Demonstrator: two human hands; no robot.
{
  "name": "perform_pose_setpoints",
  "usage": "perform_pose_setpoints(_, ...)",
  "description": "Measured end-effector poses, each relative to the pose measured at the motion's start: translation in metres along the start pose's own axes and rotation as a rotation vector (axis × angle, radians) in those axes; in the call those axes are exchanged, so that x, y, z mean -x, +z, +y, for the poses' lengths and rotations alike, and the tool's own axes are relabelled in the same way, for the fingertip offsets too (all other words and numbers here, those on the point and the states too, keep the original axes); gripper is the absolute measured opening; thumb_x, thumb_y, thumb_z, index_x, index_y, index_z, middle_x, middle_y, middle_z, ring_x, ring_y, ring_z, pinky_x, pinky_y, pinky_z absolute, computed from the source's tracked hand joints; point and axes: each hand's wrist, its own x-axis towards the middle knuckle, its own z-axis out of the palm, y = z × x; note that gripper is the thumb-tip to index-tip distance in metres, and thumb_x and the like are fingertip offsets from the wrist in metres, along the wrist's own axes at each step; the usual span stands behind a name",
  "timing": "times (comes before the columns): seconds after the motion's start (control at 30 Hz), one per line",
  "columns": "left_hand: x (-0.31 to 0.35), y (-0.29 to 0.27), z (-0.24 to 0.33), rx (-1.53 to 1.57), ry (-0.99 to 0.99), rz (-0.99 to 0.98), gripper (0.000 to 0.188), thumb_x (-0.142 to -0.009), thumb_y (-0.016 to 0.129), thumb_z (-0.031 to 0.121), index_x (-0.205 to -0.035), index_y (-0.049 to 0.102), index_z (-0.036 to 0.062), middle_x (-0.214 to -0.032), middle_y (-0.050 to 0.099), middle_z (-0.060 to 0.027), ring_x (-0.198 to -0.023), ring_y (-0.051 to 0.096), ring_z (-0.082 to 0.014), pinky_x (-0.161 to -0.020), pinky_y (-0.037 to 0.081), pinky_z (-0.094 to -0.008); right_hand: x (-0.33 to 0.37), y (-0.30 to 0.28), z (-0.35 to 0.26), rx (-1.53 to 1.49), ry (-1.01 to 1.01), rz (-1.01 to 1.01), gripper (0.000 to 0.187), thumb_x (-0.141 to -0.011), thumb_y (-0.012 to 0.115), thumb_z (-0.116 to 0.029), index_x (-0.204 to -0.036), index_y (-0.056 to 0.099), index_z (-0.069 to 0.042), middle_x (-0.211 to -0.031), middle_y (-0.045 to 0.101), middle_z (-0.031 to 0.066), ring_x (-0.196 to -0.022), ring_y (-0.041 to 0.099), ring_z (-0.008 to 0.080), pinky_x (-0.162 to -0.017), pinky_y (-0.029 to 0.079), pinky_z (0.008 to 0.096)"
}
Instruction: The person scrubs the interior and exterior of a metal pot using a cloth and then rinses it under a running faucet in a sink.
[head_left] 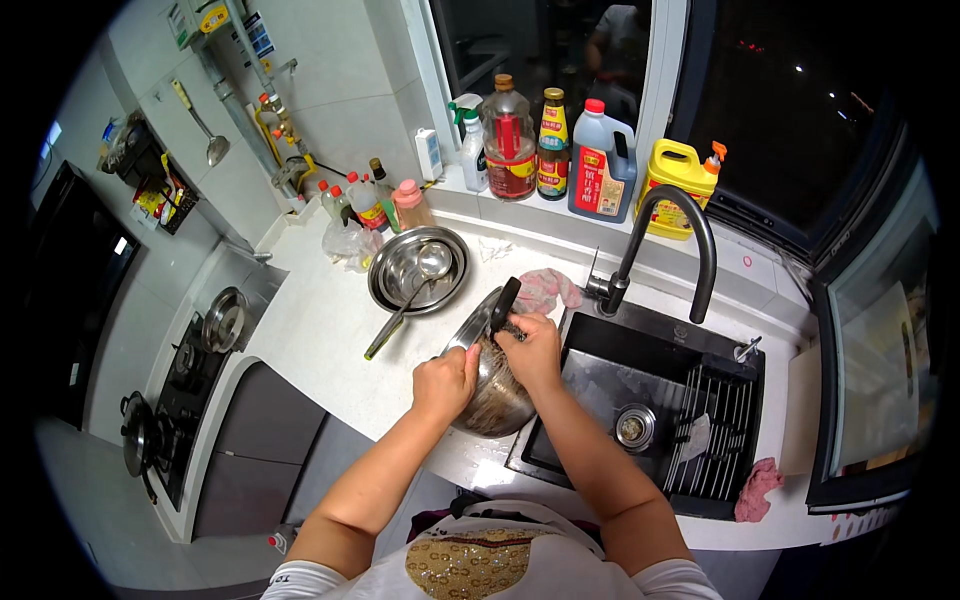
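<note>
"Left hand?"
"Grasping the left rim of the steel pan."
"Right hand?"
"Curled beside the black handle; can't tell what it grips."
"Pan where?"
"Over the white counter, just left of the black sink. Steel bowl with ladle nearby, farther left."

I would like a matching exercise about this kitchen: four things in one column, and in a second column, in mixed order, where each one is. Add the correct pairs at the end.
Things
1. Round metal cookware
2. Ladle
3. Yellow jug
4. Black tap

Places
A. On the ledge by the window
B. Between the left hand and the right hand
C. Arching up at the back of the sink
D. In a steel bowl, its handle over the rim

Right pairs: 1-B, 2-D, 3-A, 4-C
</note>
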Motion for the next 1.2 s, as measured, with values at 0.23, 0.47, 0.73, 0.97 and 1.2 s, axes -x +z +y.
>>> perform_pose_setpoints(0.23, 0.003, -0.002, -0.003, 0.022, 0.029, 0.005, 0.038, -0.091, 0.056, 0.027, -0.06, 0.053, 0.0045, -0.052, 0.054, -0.0185, -0.045, 0.054, -0.0379, -0.043, 0.043, -0.0446, -0.009, 0.008, 0.011, -0.029, 0.027, 0.1, 0.024, -0.062, 0.075, -0.011, -0.085, 0.071, -0.003, -0.084, 0.062, 0.0106, -0.081, 0.06, 0.0267, -0.072, 0.048, 0.0354)
perform_pose_setpoints(0.47, 0.003, -0.002, -0.002, 0.046, 0.038, -0.003, 0.038, -0.091, 0.057, 0.025, -0.06, 0.053, 0.0041, -0.052, 0.053, -0.0184, -0.045, 0.053, -0.0381, -0.043, 0.043, -0.0443, -0.012, 0.003, 0.012, -0.017, 0.003, 0.008, 0.027, -0.062, 0.075, -0.013, -0.086, 0.07, 0.0, -0.087, 0.062, 0.0115, -0.082, 0.062, 0.0275, -0.073, 0.049, 0.0344)
perform_pose_setpoints(0.73, -0.003, 0.0, -0.005, 0.036, 0.058, -0.025, 0.039, -0.091, 0.056, 0.025, -0.059, 0.051, 0.0039, -0.052, 0.053, -0.0186, -0.045, 0.053, -0.0383, -0.043, 0.042, -0.0446, -0.015, 0.003, 0.006, 0.004, 0.0, 0.027, 0.027, -0.061, 0.077, -0.01, -0.085, 0.071, 0.001, -0.086, 0.062, 0.011, -0.08, 0.061, 0.0241, -0.072, 0.048, 0.0316)
perform_pose_setpoints(0.97, 0.004, -0.001, -0.007, -0.008, 0.097, -0.029, 0.039, -0.092, 0.054, 0.027, -0.06, 0.052, 0.0046, -0.05, 0.055, -0.0171, -0.043, 0.055, -0.0357, -0.041, 0.044, -0.0428, -0.01, 0.003, 0.01, -0.066, 0.022, -0.019, 0.029, -0.061, 0.079, -0.012, -0.086, 0.071, 0.001, -0.083, 0.062, 0.0107, -0.076, 0.061, 0.0232, -0.07, 0.048, 0.031)
perform_pose_setpoints(1.2, 0.006, -0.004, -0.009, 0.02, 0.057, -0.045, 0.041, -0.093, 0.053, 0.029, -0.06, 0.052, 0.0052, -0.051, 0.055, -0.017, -0.044, 0.055, -0.0366, -0.043, 0.044, -0.0439, 0.0, 0.002, 0.0, -0.086, 0.051, -0.089, 0.026, -0.061, 0.079, -0.014, -0.082, 0.071, 0.0, -0.086, 0.064, 0.012, -0.081, 0.063, 0.0272, -0.073, 0.05, 0.0331)
